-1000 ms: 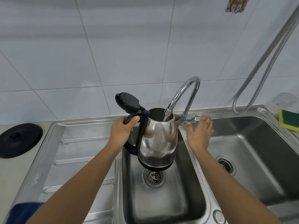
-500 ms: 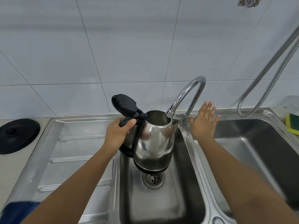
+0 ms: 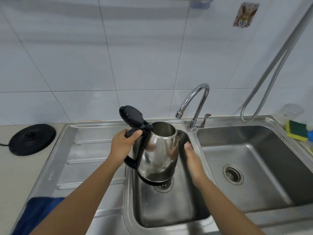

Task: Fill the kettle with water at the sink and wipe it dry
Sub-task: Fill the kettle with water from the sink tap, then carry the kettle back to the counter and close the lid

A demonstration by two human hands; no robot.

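A steel kettle with a black handle and its black lid flipped open hangs above the left sink basin. My left hand grips the handle near its top. My right hand is empty, fingers together and stretched out, just right of the kettle body and apart from it. The chrome tap stands behind, its spout above and to the right of the kettle mouth. No water runs from it. A blue cloth lies at the bottom left on the draining board.
The black kettle base sits on the counter at far left. The right basin has a drain. A green and yellow sponge lies at the far right edge. A metal shower hose hangs on the tiled wall.
My right hand left the tap lever and came down beside the kettle. The kettle moved down and left, away from under the spout. The water stream seen one second ago is gone.
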